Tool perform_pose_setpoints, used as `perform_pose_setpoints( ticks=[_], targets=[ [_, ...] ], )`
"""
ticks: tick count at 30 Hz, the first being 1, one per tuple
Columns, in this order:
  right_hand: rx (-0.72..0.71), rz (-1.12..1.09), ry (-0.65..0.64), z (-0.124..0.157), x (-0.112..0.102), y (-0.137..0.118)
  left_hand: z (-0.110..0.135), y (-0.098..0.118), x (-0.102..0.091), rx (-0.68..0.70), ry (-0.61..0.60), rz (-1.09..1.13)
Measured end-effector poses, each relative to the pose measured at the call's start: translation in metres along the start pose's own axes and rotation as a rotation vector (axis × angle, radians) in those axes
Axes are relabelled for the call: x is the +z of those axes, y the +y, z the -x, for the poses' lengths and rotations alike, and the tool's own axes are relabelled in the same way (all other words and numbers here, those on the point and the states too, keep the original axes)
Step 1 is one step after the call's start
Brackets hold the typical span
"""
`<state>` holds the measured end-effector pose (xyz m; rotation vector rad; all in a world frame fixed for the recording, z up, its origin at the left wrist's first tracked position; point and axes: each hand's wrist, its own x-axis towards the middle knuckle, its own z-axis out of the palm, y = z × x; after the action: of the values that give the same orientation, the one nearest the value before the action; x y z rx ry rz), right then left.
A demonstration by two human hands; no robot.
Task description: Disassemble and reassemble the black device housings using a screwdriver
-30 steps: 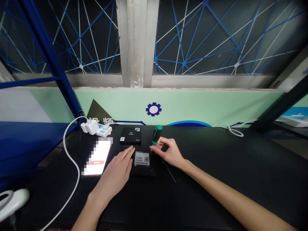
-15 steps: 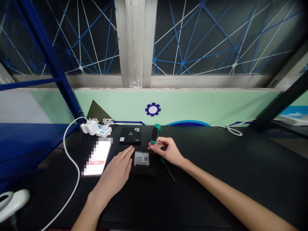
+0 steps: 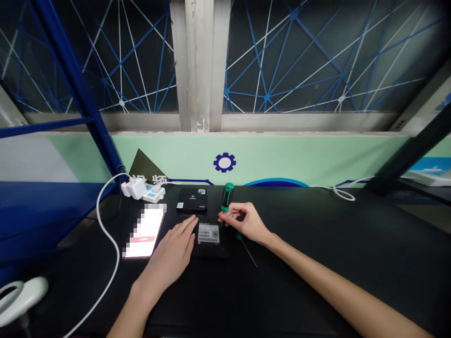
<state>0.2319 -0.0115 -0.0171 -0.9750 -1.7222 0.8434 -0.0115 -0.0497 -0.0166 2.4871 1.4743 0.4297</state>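
A flat black box (image 3: 211,246) with a white label lies upside down on the black table (image 3: 317,244). My left hand (image 3: 173,253) rests flat on its left edge, fingers stretched out. My right hand (image 3: 244,220) pinches the green-handled screwdriver (image 3: 226,196), which stands upright with its tip at the box's far right corner. A second thin screwdriver (image 3: 247,249) lies on the table under my right wrist.
Another black box (image 3: 192,199) sits behind the first. A lit phone (image 3: 144,232) lies to the left, with a white charger and power strip (image 3: 143,190) and a white cable (image 3: 107,244) trailing toward me. A white object (image 3: 21,295) is at the lower left.
Both hands and the screwdriver stay in place on the box. Only the camera has shifted slightly.
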Motion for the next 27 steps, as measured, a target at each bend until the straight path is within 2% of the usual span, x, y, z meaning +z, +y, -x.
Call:
perform_pose_setpoints(
  ticks=[16,27],
  targets=[
    [-0.056,0.018,-0.014,0.0013,-0.0016,0.0037,0.0004,-0.0002,0.0004,0.0,-0.012,-0.01],
    [-0.073,0.054,0.039,0.0,-0.0001,0.0097,0.0001,0.0005,-0.0013,0.007,-0.003,0.006]
  ],
)
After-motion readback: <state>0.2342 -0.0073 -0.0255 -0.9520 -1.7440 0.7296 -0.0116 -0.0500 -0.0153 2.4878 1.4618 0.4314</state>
